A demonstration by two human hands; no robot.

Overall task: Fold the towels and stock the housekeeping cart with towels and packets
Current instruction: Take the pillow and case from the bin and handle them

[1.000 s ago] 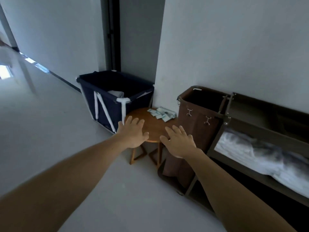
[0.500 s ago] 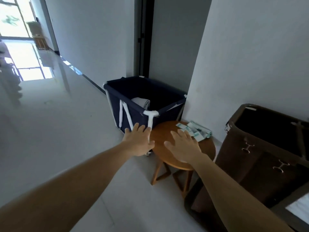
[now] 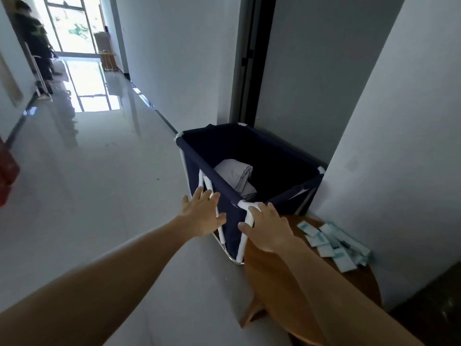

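**Corridor and Fittings**

Glossy pale floor (image 3: 99, 171) from 7 to 11 o'clock, mirroring a bright window (image 3: 72, 23) at 11 o'clock. Left of that window, a dark-clothed person (image 3: 37, 43) standing; right of it, a brown box (image 3: 102, 42) on a light stand. Red object (image 3: 6, 171) cut off by the edge at 9 o'clock. White wall (image 3: 179, 58) at 12 o'clock, dark door frame (image 3: 252, 58) at 1 o'clock. Navy fabric bin (image 3: 274, 156) with white corner tubes at centre. Round wooden table (image 3: 267, 278) just beside it, at 5 o'clock.
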